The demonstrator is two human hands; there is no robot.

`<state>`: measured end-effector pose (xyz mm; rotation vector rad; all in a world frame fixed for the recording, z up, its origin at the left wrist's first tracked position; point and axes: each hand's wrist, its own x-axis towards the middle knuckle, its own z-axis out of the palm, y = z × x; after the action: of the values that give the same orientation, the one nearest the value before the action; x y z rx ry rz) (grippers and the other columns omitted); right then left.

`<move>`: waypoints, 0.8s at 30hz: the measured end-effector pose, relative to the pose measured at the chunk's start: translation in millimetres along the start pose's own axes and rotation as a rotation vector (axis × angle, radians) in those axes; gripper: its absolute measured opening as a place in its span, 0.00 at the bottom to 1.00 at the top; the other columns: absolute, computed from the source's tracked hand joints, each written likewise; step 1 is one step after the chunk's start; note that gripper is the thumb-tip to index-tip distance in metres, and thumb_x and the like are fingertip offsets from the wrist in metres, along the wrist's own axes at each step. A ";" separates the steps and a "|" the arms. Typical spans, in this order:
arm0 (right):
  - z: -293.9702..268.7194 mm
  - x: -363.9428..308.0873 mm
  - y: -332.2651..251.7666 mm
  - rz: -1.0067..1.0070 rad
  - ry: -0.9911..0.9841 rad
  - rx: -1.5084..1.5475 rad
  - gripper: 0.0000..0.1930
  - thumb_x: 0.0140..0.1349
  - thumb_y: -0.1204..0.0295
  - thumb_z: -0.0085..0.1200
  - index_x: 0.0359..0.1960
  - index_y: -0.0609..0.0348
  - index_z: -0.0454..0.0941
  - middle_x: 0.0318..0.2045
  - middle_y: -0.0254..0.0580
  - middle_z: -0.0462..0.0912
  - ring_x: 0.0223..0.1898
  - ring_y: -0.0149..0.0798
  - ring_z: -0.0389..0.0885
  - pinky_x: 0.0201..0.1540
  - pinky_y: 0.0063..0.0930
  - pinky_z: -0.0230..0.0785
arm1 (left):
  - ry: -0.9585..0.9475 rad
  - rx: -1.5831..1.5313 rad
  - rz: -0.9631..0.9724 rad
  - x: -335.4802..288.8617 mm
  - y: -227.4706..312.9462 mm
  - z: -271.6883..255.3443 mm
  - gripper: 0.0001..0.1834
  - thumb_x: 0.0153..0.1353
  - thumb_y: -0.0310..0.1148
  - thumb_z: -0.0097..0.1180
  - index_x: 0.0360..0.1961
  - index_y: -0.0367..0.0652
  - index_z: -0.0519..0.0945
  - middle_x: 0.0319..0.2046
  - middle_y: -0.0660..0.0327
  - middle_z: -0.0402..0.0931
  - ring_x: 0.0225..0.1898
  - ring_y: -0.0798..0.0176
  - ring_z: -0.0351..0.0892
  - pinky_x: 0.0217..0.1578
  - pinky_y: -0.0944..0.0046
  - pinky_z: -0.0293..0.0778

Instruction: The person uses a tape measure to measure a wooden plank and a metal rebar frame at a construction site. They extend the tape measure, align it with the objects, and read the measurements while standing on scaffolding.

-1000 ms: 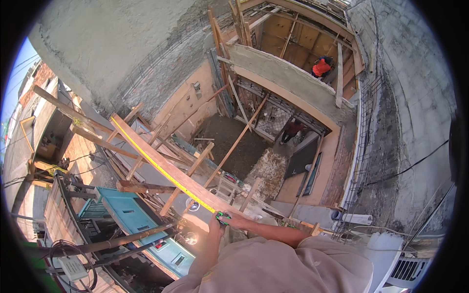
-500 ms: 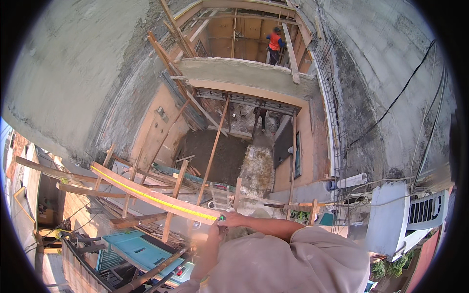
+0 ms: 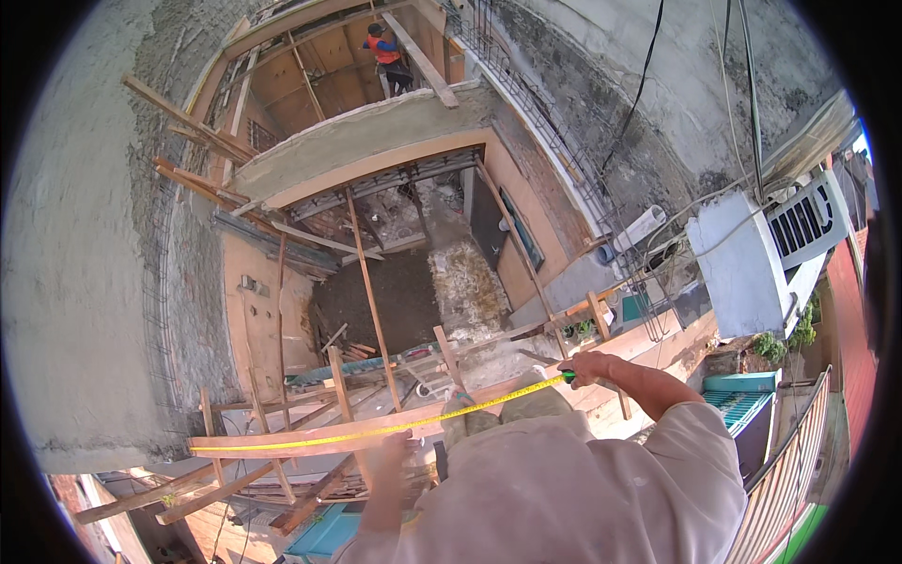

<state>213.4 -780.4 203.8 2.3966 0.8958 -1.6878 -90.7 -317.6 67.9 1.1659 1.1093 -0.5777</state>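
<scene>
In my right hand [image 3: 592, 368] is a green tape measure [image 3: 567, 376], the fingers closed round its case. Its yellow blade [image 3: 366, 433] is drawn out to the left along a long wooden plank [image 3: 282, 440], lying on the board at the left and crossing in front of my body toward the right. My left hand [image 3: 390, 451] is at the near edge of the plank, below the blade; it is smeared by motion and its fingers do not show clearly.
Upright timber props [image 3: 373, 301] rise from a deep opening with a dirt floor [image 3: 376, 301]. Rebar [image 3: 526, 85] lines the right wall. An air-conditioner unit [image 3: 799, 221] hangs at the right. A person in an orange vest [image 3: 383, 52] stands at the far end.
My right hand has moved right with the tape measure, drawing out more blade. My left hand has come away from the case. The whole view has turned and shifted to the right.
</scene>
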 end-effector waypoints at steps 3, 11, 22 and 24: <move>33.8 -19.2 42.4 0.140 0.077 -0.044 0.37 0.52 0.57 0.62 0.67 0.36 0.64 0.57 0.50 0.73 0.58 0.55 0.73 0.57 0.52 0.70 | 0.042 0.021 0.035 2.5 50.3 -6.4 0.21 0.62 0.38 0.59 0.49 0.31 0.76 0.36 0.47 0.83 0.32 0.52 0.85 0.31 0.60 0.80; 34.1 -70.2 120.8 0.202 0.205 -0.064 0.38 0.52 0.58 0.64 0.67 0.33 0.65 0.57 0.50 0.73 0.60 0.54 0.72 0.58 0.54 0.69 | 0.022 0.215 0.449 30.0 174.8 104.4 0.15 0.50 0.22 0.64 0.41 0.35 0.78 0.25 0.62 0.77 0.22 0.69 0.75 0.21 0.67 0.70; 19.2 -163.9 256.9 0.326 0.471 -0.126 0.38 0.51 0.60 0.64 0.67 0.29 0.65 0.57 0.48 0.70 0.60 0.53 0.69 0.59 0.52 0.66 | -0.256 0.915 0.656 -16.6 133.1 319.1 0.33 0.58 0.45 0.64 0.59 0.32 0.74 0.54 0.45 0.77 0.53 0.49 0.79 0.55 0.57 0.72; 21.2 -183.6 273.6 0.385 0.429 -0.074 0.37 0.52 0.61 0.64 0.67 0.27 0.65 0.58 0.46 0.70 0.61 0.51 0.68 0.60 0.50 0.66 | -0.390 1.006 0.929 -22.6 114.9 348.7 0.29 0.60 0.42 0.62 0.57 0.33 0.76 0.55 0.43 0.76 0.54 0.48 0.78 0.57 0.57 0.71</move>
<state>290.9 -1090.7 285.8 2.7043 0.4695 -1.0116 129.4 -604.9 134.2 2.1097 -0.2064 -0.5699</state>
